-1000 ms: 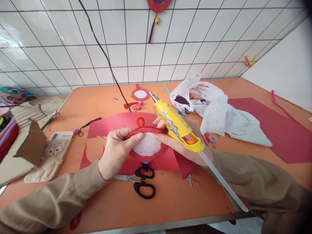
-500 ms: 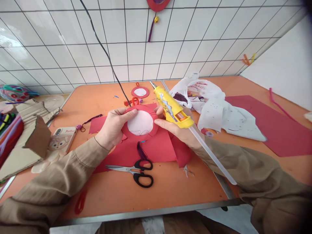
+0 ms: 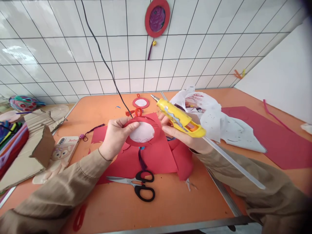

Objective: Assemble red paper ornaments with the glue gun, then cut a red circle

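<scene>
three red round paper ornaments show: one round ornament (image 3: 142,132) held up between the hands, a smaller ornament (image 3: 140,102) flat on the orange table (image 3: 170,198), and a wall ornament (image 3: 157,18) hanging on the white tiles. there is one glue gun (image 3: 179,118), one pair of scissors (image 3: 137,183), one phone (image 3: 59,152) and one white plastic bag (image 3: 207,112). the left hand (image 3: 114,136) pinches the left rim of the round ornament, thumb on the front face and fingers behind. the right hand (image 3: 181,136) is closed around the glue gun's body, with its fingertips touching the ornament's right edge; the gun's metal nozzle points away toward the wall and a clear glue stick juts out behind. the held ornament is a thin red ring around a white disc, with an orange loop on top and a dark purple tassel hanging below. it hovers above loose red paper sheets (image 3: 158,154), with the black-handled scissors near their front edge. torn brown cardboard (image 3: 29,143) sits at left, beside the phone.
</scene>
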Available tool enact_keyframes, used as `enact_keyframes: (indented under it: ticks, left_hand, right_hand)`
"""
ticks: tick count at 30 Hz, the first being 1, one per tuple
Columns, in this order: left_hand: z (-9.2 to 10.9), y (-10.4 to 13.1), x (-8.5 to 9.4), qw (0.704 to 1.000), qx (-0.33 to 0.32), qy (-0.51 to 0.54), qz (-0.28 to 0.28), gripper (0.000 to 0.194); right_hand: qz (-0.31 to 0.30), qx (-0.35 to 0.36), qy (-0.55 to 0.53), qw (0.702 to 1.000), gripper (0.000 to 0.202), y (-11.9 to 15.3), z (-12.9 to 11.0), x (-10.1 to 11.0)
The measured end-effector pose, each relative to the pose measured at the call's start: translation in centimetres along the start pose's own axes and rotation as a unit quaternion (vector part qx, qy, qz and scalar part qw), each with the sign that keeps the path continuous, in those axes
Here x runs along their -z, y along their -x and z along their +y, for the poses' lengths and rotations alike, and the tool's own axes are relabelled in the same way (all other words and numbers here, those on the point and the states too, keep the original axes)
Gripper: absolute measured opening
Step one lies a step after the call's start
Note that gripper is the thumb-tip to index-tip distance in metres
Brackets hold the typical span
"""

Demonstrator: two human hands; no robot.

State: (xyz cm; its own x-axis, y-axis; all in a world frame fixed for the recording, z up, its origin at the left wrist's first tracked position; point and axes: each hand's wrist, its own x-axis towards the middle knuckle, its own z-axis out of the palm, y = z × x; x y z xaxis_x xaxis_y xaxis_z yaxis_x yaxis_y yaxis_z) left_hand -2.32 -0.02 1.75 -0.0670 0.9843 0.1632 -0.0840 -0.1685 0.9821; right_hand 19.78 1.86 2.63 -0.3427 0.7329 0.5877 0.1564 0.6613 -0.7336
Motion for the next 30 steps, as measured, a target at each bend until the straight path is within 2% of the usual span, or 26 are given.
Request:
enact_keyframes:
  ticks: [6, 10, 16, 23, 30]
  left_hand:
    - [0.4, 0.4, 0.2, 0.998, -0.051, -0.030, 0.033, 0.023]
    - [0.7, 0.7, 0.2, 0.996, -0.077, -0.023, 0.024, 0.016]
    - [0.7, 0.9, 0.6, 0.995, -0.085, -0.045, 0.015, 0.013]
    - [0.3, 0.9, 0.9, 0.992, -0.107, -0.065, 0.018, 0.011]
    - [-0.2, 1.0, 1.1, 0.988, -0.142, -0.058, 0.017, 0.009]
  right_hand:
    - [-0.135, 0.127, 0.038, 0.982, 0.012, -1.1, -0.3, 2.3]
    - [-0.196, 0.167, 0.077, 0.963, 0.014, -1.7, -0.4, 3.3]
    - [-0.209, 0.127, 0.082, 0.966, 0.017, -1.5, -0.5, 3.4]
    - [-0.236, 0.180, 0.072, 0.952, 0.012, -1.7, -0.1, 3.3]
    - [-0.259, 0.148, 0.091, 0.950, 0.014, -1.3, 0.0, 3.6]
